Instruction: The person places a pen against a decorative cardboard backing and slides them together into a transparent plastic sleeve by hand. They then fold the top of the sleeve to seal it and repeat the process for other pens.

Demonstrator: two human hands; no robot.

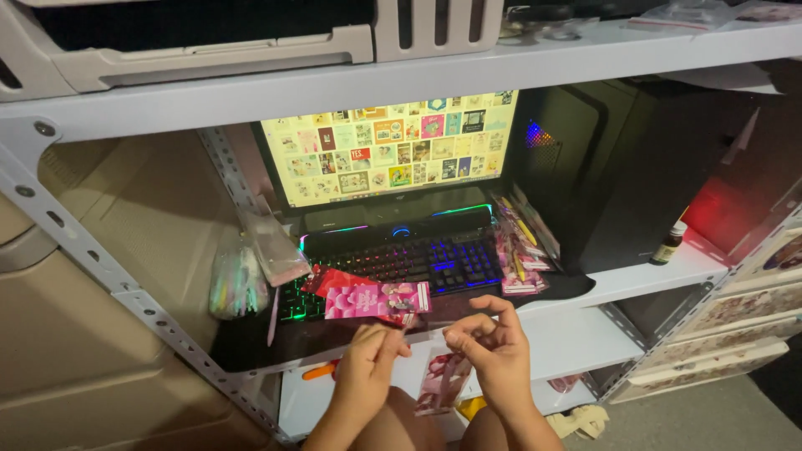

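My left hand (368,363) and my right hand (493,351) are held close together below the front edge of a white shelf (576,330). Their fingertips pinch something very small between them; what it is I cannot tell. A pink printed packet (441,380) lies on my lap just under the hands. A flat pink card packet (376,301) rests on the lit keyboard (434,259) of an open laptop, with a red wrapper (330,280) beside it. The laptop screen (388,146) shows a grid of small colourful pictures.
A black computer tower (618,175) stands to the right of the laptop, a small brown bottle (668,242) beside it. Clear packets of pink items (522,246) lean against the tower. A bag of pastel pieces (236,280) sits left. Stacked drawers (735,326) are at the right.
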